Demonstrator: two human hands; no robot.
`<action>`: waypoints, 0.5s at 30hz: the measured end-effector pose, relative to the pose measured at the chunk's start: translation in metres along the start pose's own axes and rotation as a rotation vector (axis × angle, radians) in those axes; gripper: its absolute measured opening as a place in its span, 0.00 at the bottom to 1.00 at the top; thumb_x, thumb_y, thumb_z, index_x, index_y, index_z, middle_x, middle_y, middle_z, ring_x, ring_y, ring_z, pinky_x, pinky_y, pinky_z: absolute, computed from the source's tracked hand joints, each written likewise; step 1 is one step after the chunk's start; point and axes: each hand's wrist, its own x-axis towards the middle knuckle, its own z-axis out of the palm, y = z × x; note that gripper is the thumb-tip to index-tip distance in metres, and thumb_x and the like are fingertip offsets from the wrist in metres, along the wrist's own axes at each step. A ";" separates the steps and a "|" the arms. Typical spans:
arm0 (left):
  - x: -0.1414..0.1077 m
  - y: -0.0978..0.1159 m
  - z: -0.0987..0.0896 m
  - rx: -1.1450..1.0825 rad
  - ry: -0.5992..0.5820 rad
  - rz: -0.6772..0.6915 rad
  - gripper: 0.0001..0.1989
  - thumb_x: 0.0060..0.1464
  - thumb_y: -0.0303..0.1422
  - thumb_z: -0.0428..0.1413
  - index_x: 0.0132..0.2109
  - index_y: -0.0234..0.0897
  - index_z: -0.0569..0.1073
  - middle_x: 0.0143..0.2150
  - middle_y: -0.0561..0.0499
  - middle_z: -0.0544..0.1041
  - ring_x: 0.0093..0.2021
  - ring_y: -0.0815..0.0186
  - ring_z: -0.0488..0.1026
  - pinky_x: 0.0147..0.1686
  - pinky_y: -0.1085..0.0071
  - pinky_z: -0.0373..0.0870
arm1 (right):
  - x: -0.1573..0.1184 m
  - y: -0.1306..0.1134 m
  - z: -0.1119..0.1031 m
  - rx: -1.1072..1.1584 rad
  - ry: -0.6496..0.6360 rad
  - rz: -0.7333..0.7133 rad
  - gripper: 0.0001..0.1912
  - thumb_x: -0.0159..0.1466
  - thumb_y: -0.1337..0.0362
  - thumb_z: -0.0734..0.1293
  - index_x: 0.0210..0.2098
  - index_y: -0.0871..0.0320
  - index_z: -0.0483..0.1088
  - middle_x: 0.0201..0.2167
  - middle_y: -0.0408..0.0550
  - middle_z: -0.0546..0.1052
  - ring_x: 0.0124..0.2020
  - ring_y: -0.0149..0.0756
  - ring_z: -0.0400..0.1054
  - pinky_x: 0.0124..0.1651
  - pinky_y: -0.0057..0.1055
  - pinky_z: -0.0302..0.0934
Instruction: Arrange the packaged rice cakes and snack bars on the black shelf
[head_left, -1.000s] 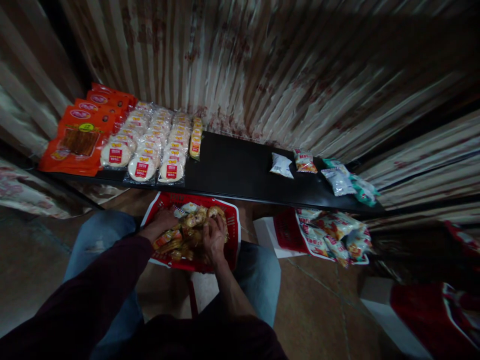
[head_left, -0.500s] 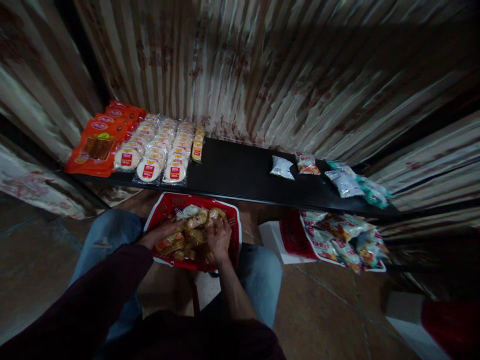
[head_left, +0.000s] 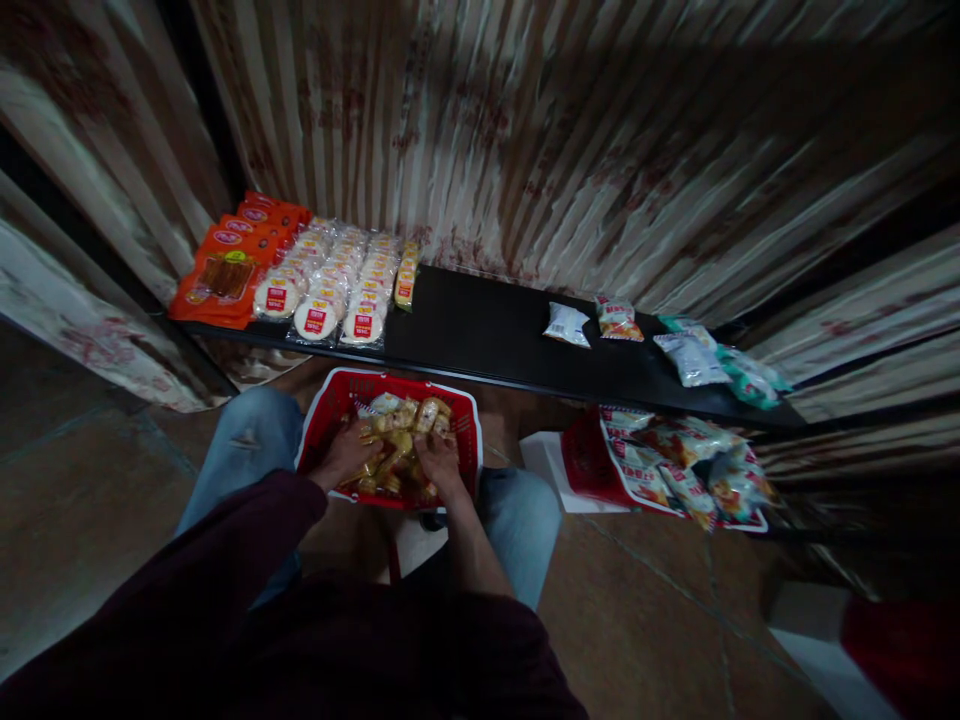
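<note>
Between my knees stands a red basket [head_left: 319, 425] with a white rim, holding a heap of yellow-wrapped snack packs [head_left: 397, 455]. On the left side of the heap, my left hand [head_left: 346, 455] lies with its fingers stretched among the packs. My right hand [head_left: 439, 462] rests on the right side, fingers apart and touching the packs just below a pale yellow one. Some fingertips are sunk in the wrappers and hard to make out. A white and blue packet [head_left: 386, 403] shows at the basket's far side.
A black shelf [head_left: 480, 325] runs across in front. Orange snack bags [head_left: 225, 270], rows of round white crackers [head_left: 315, 318] and a narrow yellow pack [head_left: 406, 275] stand at its left; white packets [head_left: 567, 324] and green bags [head_left: 750, 378] lie at right. Another red basket [head_left: 585, 465] holds puffy bags.
The view has shifted, so the shelf and its goods sit further right. Both hands remain in the basket; the left has moved deeper over the packs, and some packs have shifted.
</note>
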 end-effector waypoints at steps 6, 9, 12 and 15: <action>-0.002 0.038 0.016 -0.058 0.029 0.013 0.32 0.52 0.44 0.53 0.60 0.34 0.60 0.63 0.37 0.62 0.64 0.50 0.56 0.61 0.57 0.54 | 0.003 -0.011 0.003 0.012 0.005 -0.004 0.23 0.61 0.54 0.61 0.50 0.62 0.70 0.51 0.61 0.72 0.55 0.49 0.64 0.55 0.43 0.57; -0.002 0.053 0.024 -0.095 -0.031 0.051 0.29 0.55 0.43 0.50 0.61 0.36 0.61 0.66 0.42 0.59 0.67 0.55 0.51 0.63 0.60 0.49 | 0.004 -0.011 -0.001 0.016 0.054 -0.047 0.24 0.62 0.56 0.59 0.52 0.65 0.68 0.53 0.62 0.70 0.56 0.48 0.63 0.57 0.41 0.56; -0.004 0.060 0.028 -0.122 -0.089 0.091 0.25 0.57 0.41 0.48 0.60 0.37 0.64 0.66 0.45 0.60 0.67 0.59 0.52 0.63 0.64 0.49 | 0.005 -0.010 -0.007 0.034 0.149 -0.113 0.23 0.63 0.58 0.58 0.52 0.66 0.68 0.53 0.62 0.70 0.56 0.47 0.62 0.58 0.41 0.54; -0.007 0.056 0.025 -0.126 -0.116 0.096 0.24 0.56 0.39 0.49 0.59 0.37 0.66 0.63 0.46 0.64 0.64 0.59 0.57 0.62 0.65 0.52 | 0.004 -0.009 -0.011 0.076 0.181 -0.095 0.22 0.62 0.59 0.58 0.51 0.65 0.69 0.51 0.61 0.72 0.55 0.46 0.64 0.58 0.41 0.55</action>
